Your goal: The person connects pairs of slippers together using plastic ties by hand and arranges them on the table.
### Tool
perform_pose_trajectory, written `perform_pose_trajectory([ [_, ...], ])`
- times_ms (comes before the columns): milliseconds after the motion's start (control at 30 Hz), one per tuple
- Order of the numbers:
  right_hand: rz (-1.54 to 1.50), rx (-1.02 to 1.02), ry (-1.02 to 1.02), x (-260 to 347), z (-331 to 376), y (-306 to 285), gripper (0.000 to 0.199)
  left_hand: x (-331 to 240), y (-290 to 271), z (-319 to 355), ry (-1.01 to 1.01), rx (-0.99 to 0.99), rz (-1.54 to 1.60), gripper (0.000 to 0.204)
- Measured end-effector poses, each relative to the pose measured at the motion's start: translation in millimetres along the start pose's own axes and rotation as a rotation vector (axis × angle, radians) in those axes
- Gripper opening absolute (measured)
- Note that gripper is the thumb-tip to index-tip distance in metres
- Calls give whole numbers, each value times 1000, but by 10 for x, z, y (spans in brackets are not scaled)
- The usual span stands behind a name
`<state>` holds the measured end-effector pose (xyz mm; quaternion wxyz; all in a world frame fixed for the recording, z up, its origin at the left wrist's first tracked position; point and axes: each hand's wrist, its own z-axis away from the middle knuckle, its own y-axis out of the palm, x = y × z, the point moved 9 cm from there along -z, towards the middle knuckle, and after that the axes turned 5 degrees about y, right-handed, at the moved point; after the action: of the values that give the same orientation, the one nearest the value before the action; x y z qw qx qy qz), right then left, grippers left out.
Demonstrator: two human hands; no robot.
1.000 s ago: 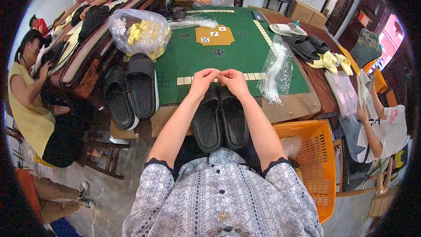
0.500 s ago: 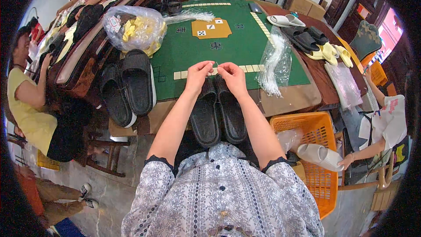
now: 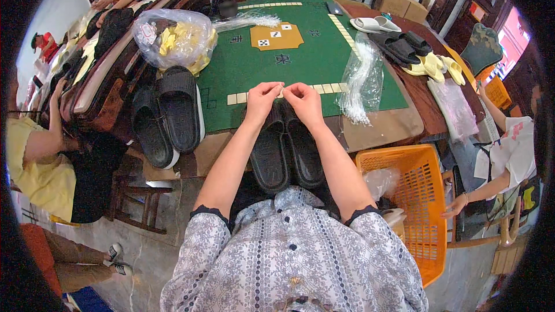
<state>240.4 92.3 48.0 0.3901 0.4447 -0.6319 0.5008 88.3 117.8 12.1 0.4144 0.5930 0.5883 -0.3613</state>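
My left hand [image 3: 263, 102] and my right hand [image 3: 304, 103] meet at the near edge of the green mat, thumb and fingertips pinched together and almost touching. Whatever thin piece lies between the fingertips is too small to make out. Just below them, a pair of black slippers stands upright side by side against my lap: the left slipper [image 3: 270, 156] and the right slipper [image 3: 304, 153]. Their upper ends are partly hidden by my hands. To the right of my hands, a clear bag of thin white plastic strands [image 3: 361, 84] rests on the mat.
Another black slipper pair [image 3: 180, 110] leans at the table's left edge, beside a clear bag of yellow pieces [image 3: 176, 40]. An orange basket [image 3: 428, 196] stands at my right, with a co-worker's hand [image 3: 457, 204] by its rim. More slippers [image 3: 399, 49] lie right of the green mat [image 3: 231, 69].
My fingertips have drawn closer together, covering the thin piece seen between them before. The co-worker at right has let go of the light grey slippers held over the basket.
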Motion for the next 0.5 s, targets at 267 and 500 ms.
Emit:
perform_pose_trajectory([
  [267,23,-29,-22,-61,-25,-19,20,-32,2,19,-31,-10,-36,20],
  [500,-33,-27,-18,-129,-56,-10,20,-73,-27,31,2,-16,-148,18],
])
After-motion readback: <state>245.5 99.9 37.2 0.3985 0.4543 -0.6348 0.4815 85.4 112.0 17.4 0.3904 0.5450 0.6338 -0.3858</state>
